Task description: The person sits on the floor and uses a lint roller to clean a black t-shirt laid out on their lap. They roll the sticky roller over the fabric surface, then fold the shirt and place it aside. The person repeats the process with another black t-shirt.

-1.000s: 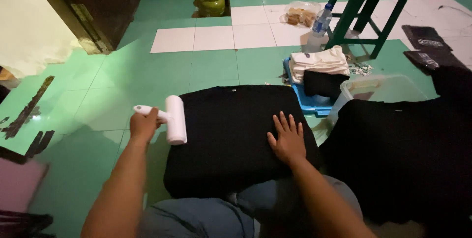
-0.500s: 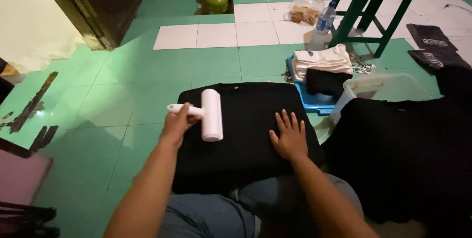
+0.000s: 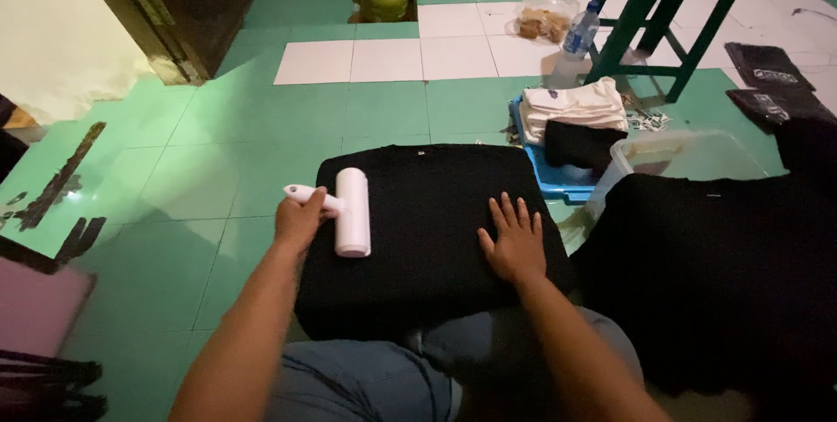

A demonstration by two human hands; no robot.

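From the head view, my left hand (image 3: 301, 220) has its fingers clenched around the short handle of a white cylindrical lint roller (image 3: 351, 211), whose drum lies along the 12-to-6 line on the left part of a folded black cotton shirt (image 3: 432, 239) spread on the green tiled floor (image 3: 218, 178) just ahead of my knees. My right hand (image 3: 514, 241) lies flat on the same shirt at about 3 o'clock from the roller, fingers released and spread, gripping nothing, palm pressing the cloth. At 3 o'clock from that shirt, a second black garment (image 3: 706, 274) lies just beside it. At about 1 o'clock a blue shallow plastic tray (image 3: 558, 185) holds a folded white cloth (image 3: 577, 106) and a dark one, with a clear plastic tub (image 3: 689, 153) touching its right side. Farther off at 1 o'clock stand a clear plastic water bottle (image 3: 579, 37) and the legs of a green stool (image 3: 671, 12).
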